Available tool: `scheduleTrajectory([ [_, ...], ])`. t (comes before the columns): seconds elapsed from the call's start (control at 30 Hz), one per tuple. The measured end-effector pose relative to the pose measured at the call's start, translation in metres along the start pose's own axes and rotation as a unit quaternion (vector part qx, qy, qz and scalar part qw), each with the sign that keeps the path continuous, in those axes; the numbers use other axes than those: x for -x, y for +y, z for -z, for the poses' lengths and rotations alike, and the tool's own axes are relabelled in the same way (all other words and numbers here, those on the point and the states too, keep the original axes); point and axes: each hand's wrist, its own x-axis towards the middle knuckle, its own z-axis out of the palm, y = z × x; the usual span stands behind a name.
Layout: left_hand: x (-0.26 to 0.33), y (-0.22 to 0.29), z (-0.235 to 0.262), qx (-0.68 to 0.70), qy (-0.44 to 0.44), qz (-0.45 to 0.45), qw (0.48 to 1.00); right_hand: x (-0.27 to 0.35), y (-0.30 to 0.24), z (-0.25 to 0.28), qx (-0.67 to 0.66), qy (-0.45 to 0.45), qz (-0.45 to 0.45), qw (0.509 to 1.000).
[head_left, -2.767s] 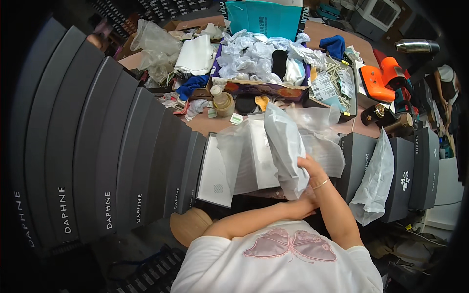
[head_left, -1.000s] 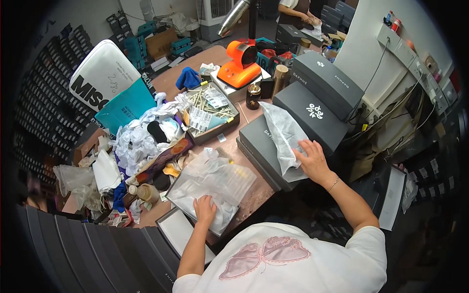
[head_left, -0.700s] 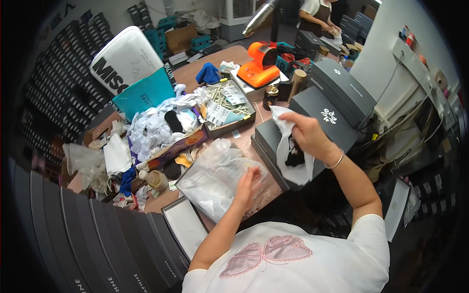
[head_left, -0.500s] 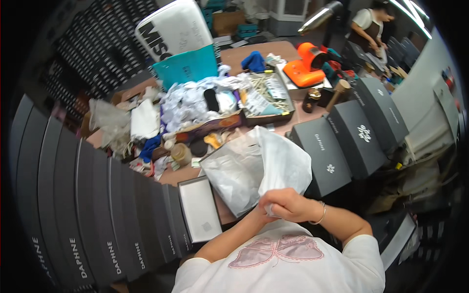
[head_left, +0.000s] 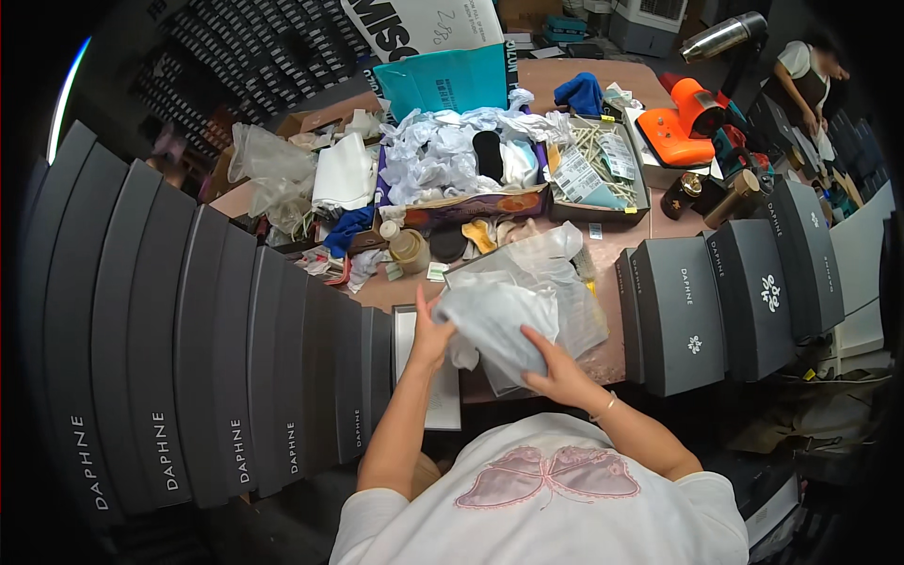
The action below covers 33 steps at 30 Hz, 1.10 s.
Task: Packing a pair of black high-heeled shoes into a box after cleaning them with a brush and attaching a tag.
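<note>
A soft white wrapped bundle [head_left: 499, 325], its contents hidden, is between my two hands over the near edge of the table. My left hand [head_left: 431, 337] grips its left end, thumb raised and the other fingers partly out of sight. On its right side, my right hand [head_left: 563, 375] holds it with thumb and index finger apart. Beneath and behind the bundle spreads thin translucent wrapping paper [head_left: 579, 306], over what looks like an open box. A shallow box part with a white inside [head_left: 443, 400] lies below my left forearm, partly covered by it.
Tall rows of dark grey shoeboxes [head_left: 221, 348] stand at left; more shoeboxes [head_left: 680, 315] stand at right. Farther back are a carton of crumpled white paper [head_left: 443, 155], a box of sachets [head_left: 598, 169], an orange device [head_left: 673, 137] and a glue jar [head_left: 410, 252]. Another person [head_left: 800, 85] works far right.
My hands, together at the bundle's gathered near end before, have moved apart to its two sides. The bundle is lowered and lies more flat. The whole view has shifted.
</note>
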Motion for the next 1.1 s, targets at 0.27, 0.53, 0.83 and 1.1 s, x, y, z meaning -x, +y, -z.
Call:
scheduleTrajectory([
  [0.27,-0.029,-0.128,-0.116,-0.052,-0.030,0.113,0.992,-0.019,0.107,-0.041,0.120,0.050,-0.066,0.989],
  [0.53,-0.013,-0.124,-0.104,-0.072,-0.018,0.033,0.997,0.027,0.164,0.024,0.026,-0.014,-0.267,0.963],
  [0.83,0.105,-0.160,0.036,-0.433,0.078,0.056,0.896,-0.094,0.071,-0.004,0.077,0.045,0.073,0.993],
  [1.1,0.130,-0.069,0.053,-0.276,0.142,-0.115,0.944,-0.093,0.084,-0.033,0.447,-0.182,0.176,0.858],
])
